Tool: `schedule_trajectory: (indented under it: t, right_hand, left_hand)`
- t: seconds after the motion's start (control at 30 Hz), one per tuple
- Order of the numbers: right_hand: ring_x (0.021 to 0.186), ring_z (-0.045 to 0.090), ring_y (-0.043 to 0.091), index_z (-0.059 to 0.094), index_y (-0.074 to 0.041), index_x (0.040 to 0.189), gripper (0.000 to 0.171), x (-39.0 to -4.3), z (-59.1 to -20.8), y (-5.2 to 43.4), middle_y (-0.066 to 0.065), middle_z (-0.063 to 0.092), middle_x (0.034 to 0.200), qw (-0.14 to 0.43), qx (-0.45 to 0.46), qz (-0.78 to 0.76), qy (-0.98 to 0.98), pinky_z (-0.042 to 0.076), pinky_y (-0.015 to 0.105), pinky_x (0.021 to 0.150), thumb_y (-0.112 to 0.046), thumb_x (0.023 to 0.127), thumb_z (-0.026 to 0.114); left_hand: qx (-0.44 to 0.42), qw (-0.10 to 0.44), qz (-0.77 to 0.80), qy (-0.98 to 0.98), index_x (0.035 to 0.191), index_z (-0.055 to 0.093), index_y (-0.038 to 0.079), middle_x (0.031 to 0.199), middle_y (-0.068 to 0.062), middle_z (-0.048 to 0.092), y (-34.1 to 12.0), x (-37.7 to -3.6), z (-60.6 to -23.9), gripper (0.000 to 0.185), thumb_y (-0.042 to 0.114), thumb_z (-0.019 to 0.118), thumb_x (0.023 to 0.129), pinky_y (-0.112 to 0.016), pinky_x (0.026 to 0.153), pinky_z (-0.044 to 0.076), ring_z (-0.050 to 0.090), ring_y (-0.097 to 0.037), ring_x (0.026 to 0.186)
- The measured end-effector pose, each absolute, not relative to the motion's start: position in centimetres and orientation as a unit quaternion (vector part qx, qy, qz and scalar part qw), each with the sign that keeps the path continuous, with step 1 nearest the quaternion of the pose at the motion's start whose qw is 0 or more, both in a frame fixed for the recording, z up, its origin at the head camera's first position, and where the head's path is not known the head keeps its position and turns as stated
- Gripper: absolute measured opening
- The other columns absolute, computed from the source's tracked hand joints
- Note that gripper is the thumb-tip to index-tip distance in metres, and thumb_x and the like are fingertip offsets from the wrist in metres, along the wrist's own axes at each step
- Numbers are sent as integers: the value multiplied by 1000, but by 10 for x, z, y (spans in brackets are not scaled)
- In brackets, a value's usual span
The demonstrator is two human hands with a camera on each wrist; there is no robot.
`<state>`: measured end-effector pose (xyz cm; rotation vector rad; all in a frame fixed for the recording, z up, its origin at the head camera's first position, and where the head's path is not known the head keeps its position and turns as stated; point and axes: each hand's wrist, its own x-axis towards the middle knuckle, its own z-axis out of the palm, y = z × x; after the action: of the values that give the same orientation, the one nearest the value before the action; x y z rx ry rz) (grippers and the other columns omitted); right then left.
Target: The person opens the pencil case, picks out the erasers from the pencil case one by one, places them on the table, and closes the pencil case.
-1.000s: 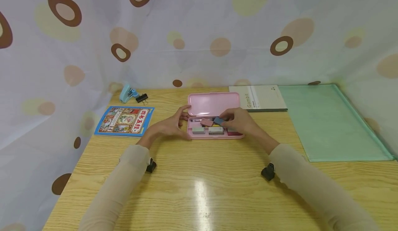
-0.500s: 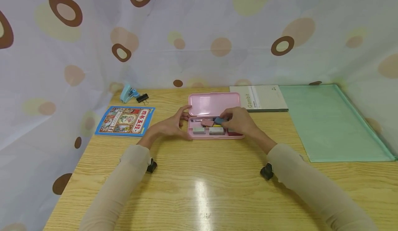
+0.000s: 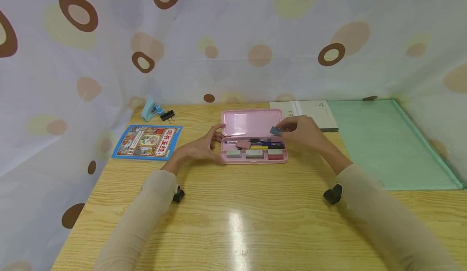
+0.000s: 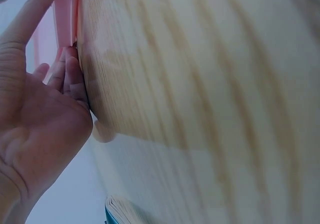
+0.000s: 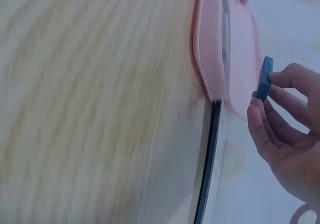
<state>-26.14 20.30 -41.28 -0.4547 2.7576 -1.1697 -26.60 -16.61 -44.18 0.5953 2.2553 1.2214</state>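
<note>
Right hand (image 3: 304, 131) pinches a small, light, stiff blue eraser (image 3: 275, 131) by its edges, while left hand (image 3: 198, 149) steadies the pencil case (image 3: 251, 122) at 9 o'clock.

My pink pencil case (image 3: 251, 122) looks smooth, glossy plastic; the table (image 3: 233, 218) beneath is shiny, varnished wood grain.

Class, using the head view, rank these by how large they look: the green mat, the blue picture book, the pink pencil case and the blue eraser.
1. green mat
2. blue picture book
3. pink pencil case, close to the book, so unsure
4. blue eraser, pinched by the right hand
</note>
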Motion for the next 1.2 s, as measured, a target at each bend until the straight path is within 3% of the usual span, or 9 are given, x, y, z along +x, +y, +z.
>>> schedule_trajectory:
  t: [0.23,0.53,0.8,1.2]
  right_hand:
    - [104,68,31,76,-7,120,27,-266,-413,237,14,75,111,41,-139,-349,926,51,49,92,-21,97,72]
    - [111,65,34,75,-2,121,28,-271,-428,255,18,73,119,97,-135,-315,934,50,52,96,-15,96,72]
    - [110,66,38,73,2,122,29,-273,-432,256,23,70,122,81,-167,-295,937,51,55,95,-8,94,71]
    - [111,66,34,72,-6,126,29,-269,-417,247,17,73,120,67,-145,-342,926,51,50,93,-16,99,70]
  left_hand:
    - [220,252,449,829,165,5,29,151,-10,39,-167,-267,-444,122,16,91,81,-40,106,37,40,-26,132]
    - [218,255,450,828,165,4,31,152,-9,37,-167,-267,-444,123,17,91,80,-40,108,37,39,-25,134]
    - [215,254,446,831,165,6,32,150,-8,39,-167,-267,-444,122,17,92,80,-40,110,37,39,-24,135]
    - [214,256,449,829,164,6,33,150,-8,39,-167,-267,-444,121,17,92,80,-40,109,37,39,-24,134]
